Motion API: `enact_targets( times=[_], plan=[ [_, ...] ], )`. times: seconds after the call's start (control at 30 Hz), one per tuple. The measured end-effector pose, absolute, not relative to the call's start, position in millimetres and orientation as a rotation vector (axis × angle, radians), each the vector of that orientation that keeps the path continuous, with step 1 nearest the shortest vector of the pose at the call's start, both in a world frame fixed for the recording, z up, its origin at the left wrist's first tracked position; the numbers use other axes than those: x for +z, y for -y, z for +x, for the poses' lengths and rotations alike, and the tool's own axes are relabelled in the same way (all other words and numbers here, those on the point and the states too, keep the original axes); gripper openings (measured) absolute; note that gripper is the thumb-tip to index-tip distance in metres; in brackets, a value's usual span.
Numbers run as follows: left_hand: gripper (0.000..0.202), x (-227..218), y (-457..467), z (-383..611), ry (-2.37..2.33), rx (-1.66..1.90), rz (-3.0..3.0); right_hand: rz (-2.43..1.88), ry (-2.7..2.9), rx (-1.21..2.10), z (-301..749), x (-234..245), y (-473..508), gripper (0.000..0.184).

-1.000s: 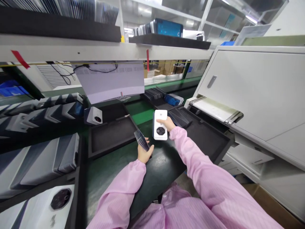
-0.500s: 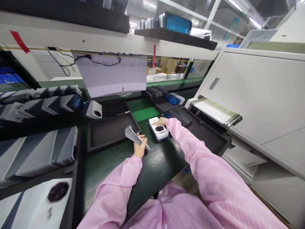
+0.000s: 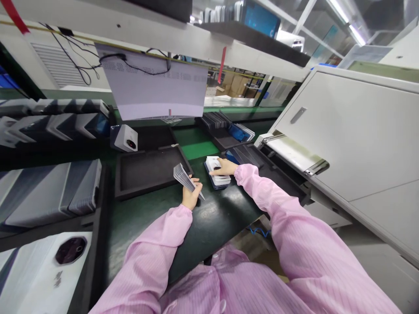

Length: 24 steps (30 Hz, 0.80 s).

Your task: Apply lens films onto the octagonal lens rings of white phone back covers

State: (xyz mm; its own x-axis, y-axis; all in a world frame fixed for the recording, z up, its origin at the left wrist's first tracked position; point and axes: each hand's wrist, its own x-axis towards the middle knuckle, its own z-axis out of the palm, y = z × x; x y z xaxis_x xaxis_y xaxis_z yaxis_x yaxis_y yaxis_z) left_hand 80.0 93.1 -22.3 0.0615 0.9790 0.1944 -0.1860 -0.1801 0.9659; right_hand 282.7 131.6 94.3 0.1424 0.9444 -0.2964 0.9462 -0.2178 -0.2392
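My left hand is closed around a fanned bundle of thin grey-white cards, held tilted above the dark green table. To its right, a stack of phone-shaped printed cards lies on the tabletop, white on top with dark blue lower down. My right hand reaches over this stack, fingers and thumb gripping its upper cards and partly covering the round black camera print. How many cards that hand grips is hidden.
Left of my hands lies a black tray. Rows of similar cards fill trays at far left. Behind are a card tray and a monitor's back. A white machine stands right, beneath a loaded shelf.
My right hand has shifted over the stack, covering more of the camera print, and the upper cards now sit unevenly. My left hand still holds its fanned bundle. The view has shifted slightly.
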Motion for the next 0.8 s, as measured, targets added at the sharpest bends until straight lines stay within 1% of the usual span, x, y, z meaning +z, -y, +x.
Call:
enact_targets(
  times=[0.03,0.07,0.13,0.4,0.6,0.73,0.8],
  plan=[
    [0.023,-22.7,-93.3,80.0,-0.923,1.361,1.244,2.333,-1.958,-0.611,280.0,92.9,-128.5,0.098],
    [0.023,-23.1,-93.4,79.9,-0.923,1.358,1.245,2.299,-1.953,-0.615,277.3,91.6,-126.0,0.106],
    [0.021,-23.7,-93.6,79.5,-0.922,1.355,1.246,2.244,-1.939,-0.623,272.9,89.9,-123.2,0.110],
    [0.020,-21.9,-92.8,79.5,-0.911,1.377,1.249,2.142,-1.940,-0.625,269.7,95.6,-122.2,0.095],
    [0.013,-18.6,-92.2,78.7,-0.920,1.390,1.259,2.129,-1.956,-0.664,271.4,102.4,-117.6,0.090],
    [0.012,-17.4,-91.7,78.9,-0.923,1.389,1.250,2.140,-1.949,-0.659,273.5,102.5,-116.9,0.087],
    [0.013,-17.4,-91.5,79.2,-0.922,1.386,1.244,2.143,-1.946,-0.643,273.4,101.0,-116.6,0.088]
  ],
)
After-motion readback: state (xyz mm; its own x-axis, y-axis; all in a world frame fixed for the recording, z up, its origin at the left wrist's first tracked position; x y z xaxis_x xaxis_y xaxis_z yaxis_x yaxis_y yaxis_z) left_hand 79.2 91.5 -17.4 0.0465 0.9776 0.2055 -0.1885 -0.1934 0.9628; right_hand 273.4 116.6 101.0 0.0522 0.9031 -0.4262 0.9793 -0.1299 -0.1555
